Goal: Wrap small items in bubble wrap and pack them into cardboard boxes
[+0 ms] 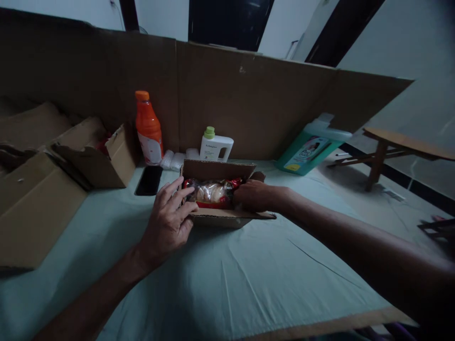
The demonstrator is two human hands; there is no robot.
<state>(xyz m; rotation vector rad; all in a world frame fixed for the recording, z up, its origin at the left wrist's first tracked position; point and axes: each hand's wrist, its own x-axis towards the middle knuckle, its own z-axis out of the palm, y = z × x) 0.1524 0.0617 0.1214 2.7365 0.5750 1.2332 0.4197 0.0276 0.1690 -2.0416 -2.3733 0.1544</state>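
Observation:
A small open cardboard box (222,221) stands in front of me on the cloth. Inside it lies a shiny packet (211,192) of clear and red plastic, with pale rounded pieces showing through. My left hand (171,213) is at the box's left end, fingers stretched out over its edge and touching the packet's near corner. At the other end, my right hand (250,195) reaches into the box, its fingers curled against the packet's red right end. The tips of those fingers are hidden.
Behind the box stand a white bottle (213,148) with a green cap, small clear-wrapped rolls (177,161) and an orange bottle (147,128). A black phone (148,181) lies at left, near open cardboard boxes (103,161). A green jug (307,149) leans at right against the cardboard wall (249,99).

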